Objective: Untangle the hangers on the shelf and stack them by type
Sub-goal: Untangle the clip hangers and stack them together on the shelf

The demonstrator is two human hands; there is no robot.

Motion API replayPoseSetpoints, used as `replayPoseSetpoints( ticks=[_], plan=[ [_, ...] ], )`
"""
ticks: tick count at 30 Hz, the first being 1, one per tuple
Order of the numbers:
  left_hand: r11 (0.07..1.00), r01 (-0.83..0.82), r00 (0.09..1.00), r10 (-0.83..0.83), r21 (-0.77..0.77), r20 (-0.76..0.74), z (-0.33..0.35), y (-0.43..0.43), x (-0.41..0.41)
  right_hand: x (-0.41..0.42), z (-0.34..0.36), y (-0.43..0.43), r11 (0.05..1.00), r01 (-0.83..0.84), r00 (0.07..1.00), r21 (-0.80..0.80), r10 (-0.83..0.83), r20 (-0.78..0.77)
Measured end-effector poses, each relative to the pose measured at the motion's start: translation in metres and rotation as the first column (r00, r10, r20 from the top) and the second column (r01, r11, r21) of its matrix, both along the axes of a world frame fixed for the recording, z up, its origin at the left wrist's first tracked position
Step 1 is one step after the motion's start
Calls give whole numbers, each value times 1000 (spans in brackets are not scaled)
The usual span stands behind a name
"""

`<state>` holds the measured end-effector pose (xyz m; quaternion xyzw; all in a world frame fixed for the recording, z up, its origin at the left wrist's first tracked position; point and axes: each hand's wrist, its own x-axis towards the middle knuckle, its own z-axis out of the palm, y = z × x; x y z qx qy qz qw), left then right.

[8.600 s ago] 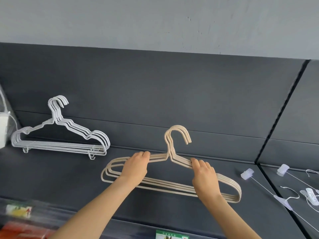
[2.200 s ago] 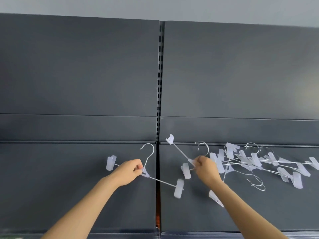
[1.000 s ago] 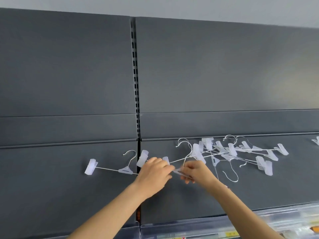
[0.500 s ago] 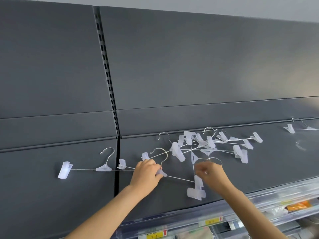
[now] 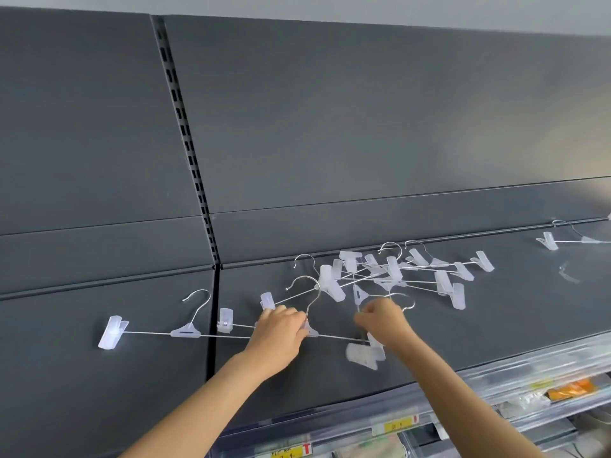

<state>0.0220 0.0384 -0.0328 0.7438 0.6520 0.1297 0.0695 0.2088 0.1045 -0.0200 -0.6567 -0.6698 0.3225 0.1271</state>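
Below the shelf, illegible yellow price labels.

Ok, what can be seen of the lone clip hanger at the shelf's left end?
The clip hanger lies flat on the dark shelf, apart from the tangle: thin metal rod and hook, hook toward the back, frosted plastic centre piece and left clip. Its right end passes behind the left hand, which grips another hanger, hiding that clip.
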Motion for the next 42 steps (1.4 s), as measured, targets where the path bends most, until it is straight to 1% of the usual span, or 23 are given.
replayPoseSetpoints(
  ticks=[1,3,5,9,10,12,14,15,19,21,25,28,31,34,39,42],
  plan=[
    [1000,-3,1000,3,1,7,2,-2,-7,6,2,4,999,35,999,-14,-35,-7],
    [999,-29,999,30,-19,13,4,-7,-25,21,3,9,998,65,996,-24,-63,70],
    [995,-75,997,76,-67,13,5,-13,-47,32,0,8,995,98,983,-15,-94,156],
    [972,-140,989,146,-191,17,3,-27,-82,38,-10,5,991,132,961,11,-131,242],
    [963,-145,987,157,-225,34,2,-30,-87,36,-12,3,993,117,953,36,-122,279],
    [952,-150,981,176,-269,77,1,-34,-95,28,-12,-2,986,55,918,158,-112,380],
    [953,-166,970,204,-253,134,2,-36,-99,17,-11,-6,962,-17,886,271,-111,450],
    [956,-180,962,220,-232,159,2,-36,-100,11,-10,-8,952,-46,883,302,-102,458],
    [954,-239,932,277,-179,234,2,-35,-100,-22,-6,-12,927,-155,905,341,-5,425],
    [952,-275,928,299,-135,222,1,-36,-101,-31,-7,-13,924,-169,926,344,29,377],
    [930,-364,925,353,58,139,2,-39,-99,-28,-9,-14,928,-138,952,345,29,303],
    [907,-374,925,349,195,149,6,-36,-87,-18,-10,-16,930,-122,959,346,21,283],
    [913,-320,946,295,253,130,6,-27,-71,-7,-10,-16,927,-101,968,362,7,252],
    [928,-257,965,232,271,122,5,-16,-56,5,-10,-15,917,-65,979,395,-18,204],
    [952,-177,976,138,249,166,7,10,-19,31,-7,-13,907,-4,982,421,-77,174],
    [972,-87,992,64,217,110,11,29,9,52,-9,-9,912,61,981,406,-129,144]
  ],
)
